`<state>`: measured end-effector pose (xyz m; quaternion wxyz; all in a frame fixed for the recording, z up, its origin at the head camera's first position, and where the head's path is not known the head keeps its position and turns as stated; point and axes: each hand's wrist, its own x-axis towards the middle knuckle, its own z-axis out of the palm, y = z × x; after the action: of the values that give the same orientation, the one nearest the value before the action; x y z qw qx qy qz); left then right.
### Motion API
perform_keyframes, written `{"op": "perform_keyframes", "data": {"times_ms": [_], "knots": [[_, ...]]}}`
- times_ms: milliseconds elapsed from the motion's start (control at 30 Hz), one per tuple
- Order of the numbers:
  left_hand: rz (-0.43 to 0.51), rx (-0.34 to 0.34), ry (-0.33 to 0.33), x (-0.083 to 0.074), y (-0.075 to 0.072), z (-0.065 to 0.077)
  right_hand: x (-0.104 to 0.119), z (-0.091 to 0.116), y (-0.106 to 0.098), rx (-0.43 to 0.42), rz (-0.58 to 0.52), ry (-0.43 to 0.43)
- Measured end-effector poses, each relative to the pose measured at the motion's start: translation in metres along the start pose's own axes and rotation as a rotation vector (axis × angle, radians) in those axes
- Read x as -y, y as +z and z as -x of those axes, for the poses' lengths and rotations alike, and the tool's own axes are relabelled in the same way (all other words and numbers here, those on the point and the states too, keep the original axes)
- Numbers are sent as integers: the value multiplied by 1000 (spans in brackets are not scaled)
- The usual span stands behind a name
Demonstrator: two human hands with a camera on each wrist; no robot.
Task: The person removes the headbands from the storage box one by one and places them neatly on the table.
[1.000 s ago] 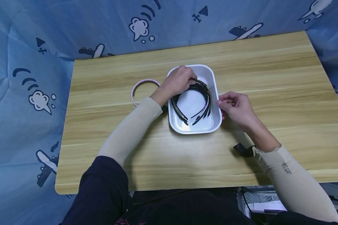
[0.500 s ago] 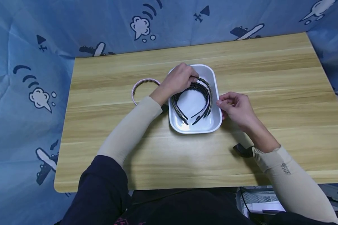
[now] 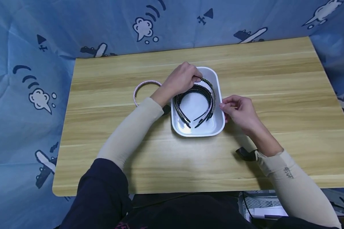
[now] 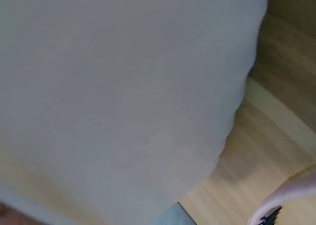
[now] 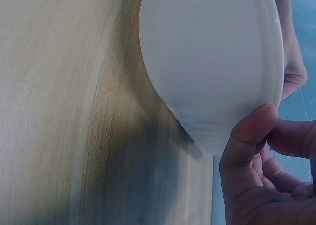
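In the head view, several dark toothed headbands (image 3: 177, 105) lie nested in a white tray (image 3: 197, 135). My left hand (image 3: 180, 79) reaches over the tray's left side and pinches the top of one dark headband (image 3: 213, 92), which stands a little apart from the stack. Those fingertips are partly hidden behind the hand. At the right side my right hand (image 3: 238, 111) holds the tray's rim; in the right wrist view its thumb and finger (image 5: 254, 126) pinch the rim. The left wrist view is mostly filled by a blurred pale surface.
Left of the tray, a pink headband (image 3: 147, 82) with dark teeth lies on the wooden table (image 3: 103, 111), partly covered by the left forearm. Behind the table hangs a blue patterned cloth (image 3: 172, 25). Below the front edge is a container with white items (image 3: 266, 212).
My left hand has shifted slightly up and away, drawing the pinched headband apart from the stack. My right hand stays at the tray's rim.
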<state>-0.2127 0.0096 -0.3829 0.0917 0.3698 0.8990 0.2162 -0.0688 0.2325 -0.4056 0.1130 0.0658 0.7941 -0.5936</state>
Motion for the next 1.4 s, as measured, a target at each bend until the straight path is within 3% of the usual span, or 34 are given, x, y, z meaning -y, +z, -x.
{"op": "perform_keyframes", "data": {"times_ms": [467, 1400], "knots": [[47, -40, -30, 0, -14, 5, 3, 2, 0, 1, 10, 12], [96, -131, -79, 25, -44, 28, 5, 1, 0, 6, 25, 21]]}}
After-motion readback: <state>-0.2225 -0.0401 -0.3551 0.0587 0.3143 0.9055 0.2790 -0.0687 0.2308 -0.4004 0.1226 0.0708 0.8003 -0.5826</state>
